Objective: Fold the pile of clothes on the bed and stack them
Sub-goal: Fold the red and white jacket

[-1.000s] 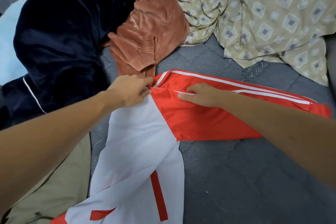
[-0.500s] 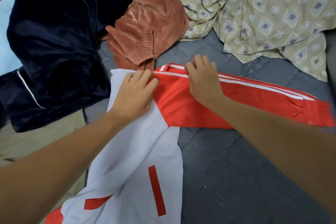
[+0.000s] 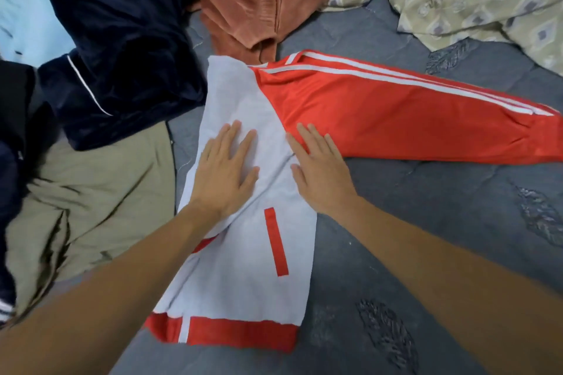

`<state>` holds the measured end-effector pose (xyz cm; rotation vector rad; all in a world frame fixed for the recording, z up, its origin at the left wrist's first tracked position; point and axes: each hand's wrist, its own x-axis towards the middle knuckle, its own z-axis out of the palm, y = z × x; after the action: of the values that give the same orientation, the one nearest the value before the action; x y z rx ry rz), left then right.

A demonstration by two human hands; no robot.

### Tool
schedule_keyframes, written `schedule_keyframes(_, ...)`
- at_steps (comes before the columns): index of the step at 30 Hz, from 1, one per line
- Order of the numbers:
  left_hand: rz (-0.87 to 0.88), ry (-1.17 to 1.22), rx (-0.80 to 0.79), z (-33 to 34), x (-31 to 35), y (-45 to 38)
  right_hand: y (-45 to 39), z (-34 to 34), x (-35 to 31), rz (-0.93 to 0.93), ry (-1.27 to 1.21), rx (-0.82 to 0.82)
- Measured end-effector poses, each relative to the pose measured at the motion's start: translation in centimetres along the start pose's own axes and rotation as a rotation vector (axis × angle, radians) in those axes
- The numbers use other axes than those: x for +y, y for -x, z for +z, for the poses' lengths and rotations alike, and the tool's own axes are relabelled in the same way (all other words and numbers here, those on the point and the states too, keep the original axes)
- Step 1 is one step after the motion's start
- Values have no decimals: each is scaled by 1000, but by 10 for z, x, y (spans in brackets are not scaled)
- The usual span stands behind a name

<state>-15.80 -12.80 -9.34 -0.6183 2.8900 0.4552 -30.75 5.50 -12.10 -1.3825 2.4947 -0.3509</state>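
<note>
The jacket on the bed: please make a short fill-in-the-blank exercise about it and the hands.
1. Both hands, left hand and right hand, lie ____ on the jacket.
2. The jacket's outstretched sleeve is ____ with white stripes.
3. The navy garment lies on the ____ side of the jacket.

Missing words: flat; red; left

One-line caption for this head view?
Both hands press flat on a white-and-red jacket on the bed.
</note>
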Motion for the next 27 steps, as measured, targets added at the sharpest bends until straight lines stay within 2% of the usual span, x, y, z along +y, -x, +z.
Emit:
schedule_keyframes(4, -202, 39, -72, -1, -21, 95, 46, 21, -72, -122, -67, -94)
schedule_keyframes(8, -382, 38, -133, -4, -35, 154, 82, 36, -119, -199, -48, -166)
schedule_keyframes(12, -361, 18, -122, -3, -52, 190, 107, 52, -158, -143, -98, -165)
schedule_keyframes(17, -277, -28, -95, -6, -66, 224, 127, 61, -202, -61, -273, -87)
schedule_keyframes(19, -256, 43, -58, -14, -59, 241, 135, 60, -222, 100, -444, -20)
schedule_keyframes(20, -253, 85, -50, -18, -53, 250, 139, 58, -231, 252, -614, 2)
schedule_keyframes(22, -190, 203, -62, -25, -35, 267, 145, 44, -248, 640, -1104, 5)
schedule_keyframes(23, -124, 292, -98, -26, -26, 274, 148, 38, -252, 816, -1322, -18)
schedule_keyframes(24, -55, 405, -168, -25, -18, 279, 153, 35, -250, 919, -1435, -42)
schedule_keyframes(26, 18, 661, -300, -21, -9, 289, 167, 33, -240, 962, -1401, -81)
schedule_keyframes(27, 3, 750, -293, -16, -7, 295, 175, 34, -234, 950, -1341, -94)
